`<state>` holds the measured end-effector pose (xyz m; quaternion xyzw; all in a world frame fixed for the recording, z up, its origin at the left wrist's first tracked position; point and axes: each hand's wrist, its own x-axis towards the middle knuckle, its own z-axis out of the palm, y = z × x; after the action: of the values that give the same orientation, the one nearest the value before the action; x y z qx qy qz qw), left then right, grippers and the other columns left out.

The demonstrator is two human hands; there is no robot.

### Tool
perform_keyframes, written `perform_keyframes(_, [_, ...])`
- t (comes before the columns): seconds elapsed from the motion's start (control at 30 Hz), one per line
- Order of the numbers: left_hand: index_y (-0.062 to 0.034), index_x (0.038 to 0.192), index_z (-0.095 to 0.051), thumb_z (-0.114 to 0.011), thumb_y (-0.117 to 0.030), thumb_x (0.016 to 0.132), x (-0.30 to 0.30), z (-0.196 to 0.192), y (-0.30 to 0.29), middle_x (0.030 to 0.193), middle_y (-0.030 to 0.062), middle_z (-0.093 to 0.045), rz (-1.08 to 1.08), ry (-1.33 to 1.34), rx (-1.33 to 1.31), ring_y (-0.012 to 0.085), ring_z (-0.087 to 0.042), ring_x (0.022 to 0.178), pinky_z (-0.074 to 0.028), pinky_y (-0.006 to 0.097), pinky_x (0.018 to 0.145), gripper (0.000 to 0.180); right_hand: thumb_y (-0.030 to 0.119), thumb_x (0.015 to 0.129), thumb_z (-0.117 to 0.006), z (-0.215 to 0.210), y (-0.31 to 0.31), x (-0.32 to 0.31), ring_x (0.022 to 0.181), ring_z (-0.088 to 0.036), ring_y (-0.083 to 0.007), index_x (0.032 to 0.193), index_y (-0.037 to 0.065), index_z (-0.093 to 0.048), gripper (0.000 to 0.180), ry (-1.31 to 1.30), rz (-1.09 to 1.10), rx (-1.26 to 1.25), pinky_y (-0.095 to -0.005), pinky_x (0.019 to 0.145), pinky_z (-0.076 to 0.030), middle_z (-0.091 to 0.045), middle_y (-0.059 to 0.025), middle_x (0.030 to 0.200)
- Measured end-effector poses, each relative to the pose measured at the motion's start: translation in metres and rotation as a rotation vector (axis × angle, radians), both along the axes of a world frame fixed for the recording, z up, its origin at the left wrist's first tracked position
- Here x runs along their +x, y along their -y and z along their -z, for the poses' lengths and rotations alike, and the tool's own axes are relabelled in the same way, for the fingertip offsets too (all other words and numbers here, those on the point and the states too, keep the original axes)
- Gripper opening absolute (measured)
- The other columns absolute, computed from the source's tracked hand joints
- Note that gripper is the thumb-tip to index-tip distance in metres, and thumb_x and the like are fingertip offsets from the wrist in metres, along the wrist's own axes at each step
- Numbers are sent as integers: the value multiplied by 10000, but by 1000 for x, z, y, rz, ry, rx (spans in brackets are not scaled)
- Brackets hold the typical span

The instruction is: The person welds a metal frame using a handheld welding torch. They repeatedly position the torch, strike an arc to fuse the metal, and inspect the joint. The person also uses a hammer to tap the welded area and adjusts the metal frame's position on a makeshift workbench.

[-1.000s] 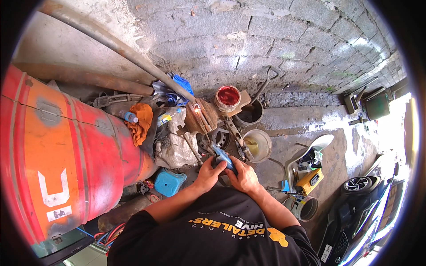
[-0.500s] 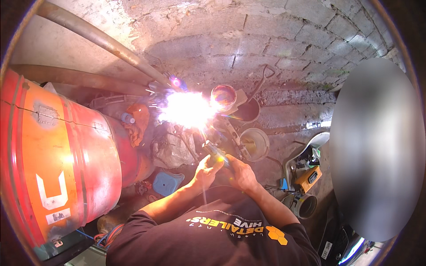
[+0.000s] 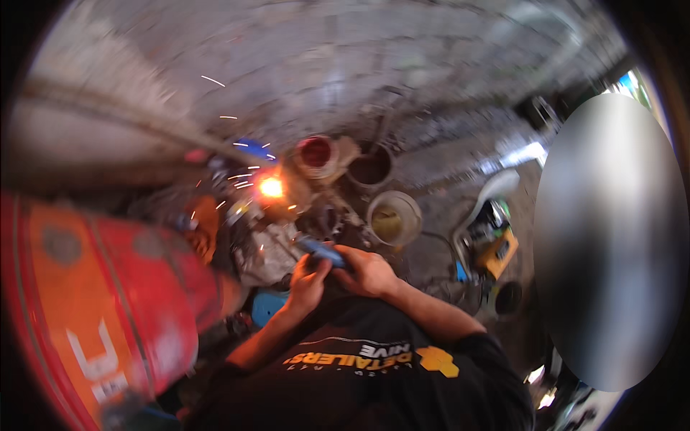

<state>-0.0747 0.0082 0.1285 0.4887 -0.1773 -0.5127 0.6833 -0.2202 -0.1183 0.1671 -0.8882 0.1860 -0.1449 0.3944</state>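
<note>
Both my hands grip a blue-handled welding electrode holder [image 3: 321, 251] in front of my chest. My left hand [image 3: 307, 281] wraps the handle from below, and my right hand [image 3: 368, 270] closes on it from the right. The rod points up and left to a bright orange glow [image 3: 271, 187] on a cluster of metal parts, with sparks flying off it. The picture is blurred, so the parts under the glow are hard to make out.
A big red-orange drum [image 3: 93, 302] lies at my left. Several round tins and buckets, one red inside [image 3: 315, 152] and one pale [image 3: 393, 215], stand beyond the glow. A yellow machine [image 3: 496, 248] sits at right. A brick wall [image 3: 345, 65] rises behind. A blurred oval covers the right side.
The view has swung and blurred. The large white flash of half a second ago has shrunk to a small orange glow with sparks. Both hands stay on the holder.
</note>
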Motion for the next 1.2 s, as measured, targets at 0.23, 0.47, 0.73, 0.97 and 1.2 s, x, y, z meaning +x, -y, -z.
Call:
perform_keyframes(0.23, [-27,1473,-384,-623,-413,1002,0,7,-48,1465,118,-453,21,-27,6,254,-458,1340,-353,452,1140,654,329,899,-676,-14,14,-13,951,-661,-432,1317,86,-477,524,170,-284,252,-526,824,-515,-686,-200,1040])
perform_keyframes(0.47, [-250,1466,-420,-529,-611,978,-36,-36,-49,1424,1,-535,-200,-101,296,163,-534,1193,-467,362,955,616,315,852,-734,8,34,-51,943,-662,-389,1079,43,-652,363,482,-171,160,-479,854,-522,-681,-179,997])
perform_keyframes(0.73, [-133,1110,-601,-513,-632,974,-28,-2,-121,1003,23,-661,-311,-256,629,173,-624,951,-508,353,802,525,283,911,-656,161,155,-272,987,-683,-366,1062,33,-700,296,76,1020,521,-436,873,-534,-704,-194,1026])
perform_keyframes(0.97, [-132,1051,-600,-518,-638,969,-105,-27,-111,935,27,-646,-213,-225,1038,169,-623,904,-512,347,788,518,199,907,-598,436,221,-463,1458,-315,-419,1529,38,-330,696,-686,1260,528,-449,1164,-355,-269,-262,1595])
perform_keyframes(1.2, [-132,992,-599,-523,-643,964,-137,-43,-95,868,30,-630,-169,-205,1191,165,-623,858,-515,341,775,518,171,905,-550,524,274,-508,1372,-408,-382,1538,119,-305,680,-1112,1303,371,-480,1093,-408,-407,-229,1466])
